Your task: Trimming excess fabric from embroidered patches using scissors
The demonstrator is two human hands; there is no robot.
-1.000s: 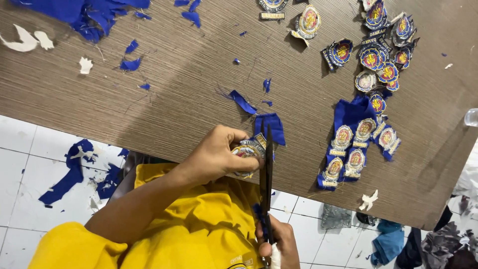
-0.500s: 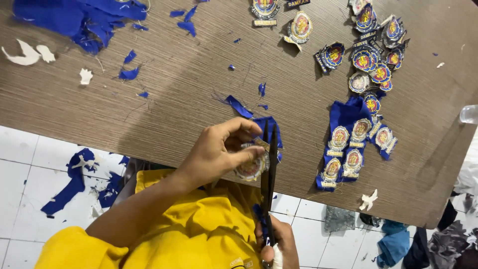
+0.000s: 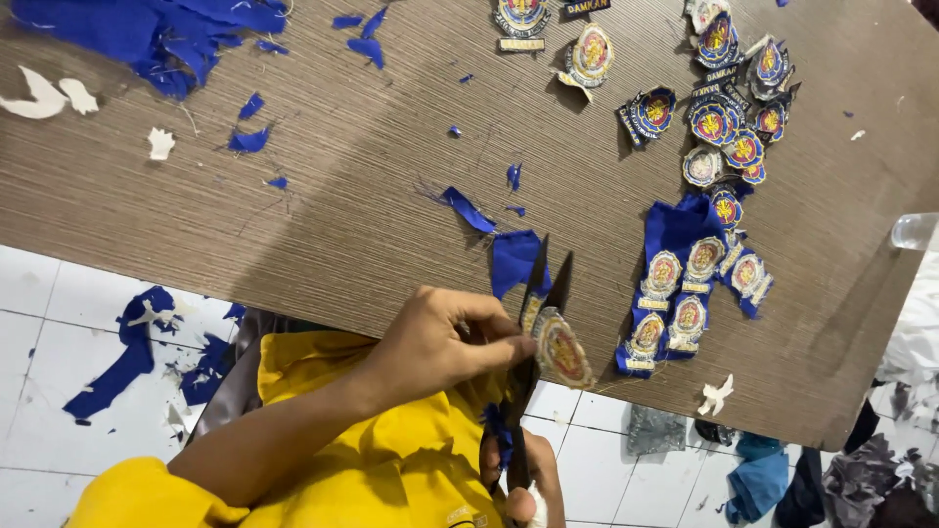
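Comparing with half a second ago, I see the dark-bladed scissors (image 3: 533,323) now spread apart where they looked nearly closed, so another cut round the patch seems to be starting; my left hand (image 3: 440,342) pinches the oval embroidered patch with red centre and pale gold rim (image 3: 562,347) between thumb and fingertips, at lower centre of the frame, just off the edge of the brown wood-grain tabletop (image 3: 342,196); my right hand (image 3: 523,484) is curled round the scissor handles at bottom centre; the patch edge looks trimmed, with little blue cloth left on it.
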